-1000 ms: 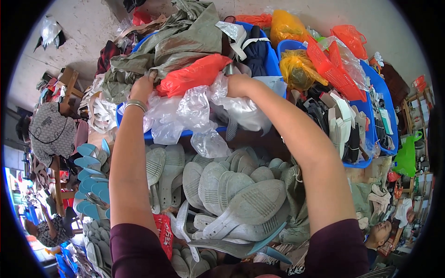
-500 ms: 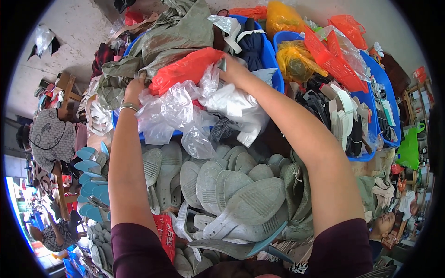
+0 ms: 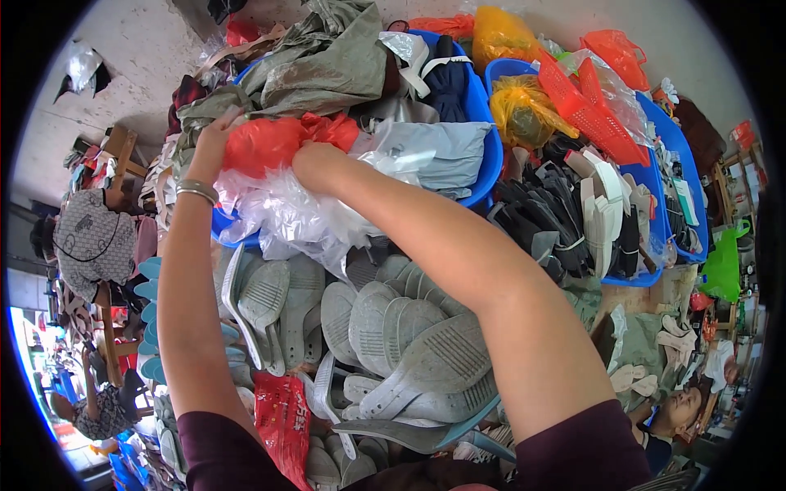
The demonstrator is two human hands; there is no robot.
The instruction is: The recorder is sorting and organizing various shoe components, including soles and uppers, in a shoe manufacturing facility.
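A red plastic bag (image 3: pixel 266 147) lies bunched between my hands, over the left part of a blue tub (image 3: pixel 485 143). My left hand (image 3: pixel 214 141), with a bangle at the wrist, closes on its left edge, close to a grey-green sack (image 3: pixel 319 69); its fingertips are slightly blurred. My right hand (image 3: pixel 323 170) grips the bag's lower right side, fingers curled and partly hidden. Crumpled clear plastic bags (image 3: pixel 282 209) hang below both hands over the tub's near edge. A grey wrapped packet (image 3: pixel 450 151) sits in the tub at the right.
Grey shoe soles (image 3: pixel 426 352) are heaped below my arms, beside a red printed packet (image 3: pixel 281 417). More blue tubs (image 3: pixel 655 266) at the right hold black and white strips (image 3: pixel 602 204), a red basket (image 3: pixel 585 106) and a yellow bag (image 3: pixel 528 106). Other people (image 3: pixel 679 409) are at the sides.
My right hand has swept left and down, onto the red bag. The red and clear bags have shifted left, uncovering the grey packet. My left hand has moved slightly left and up.
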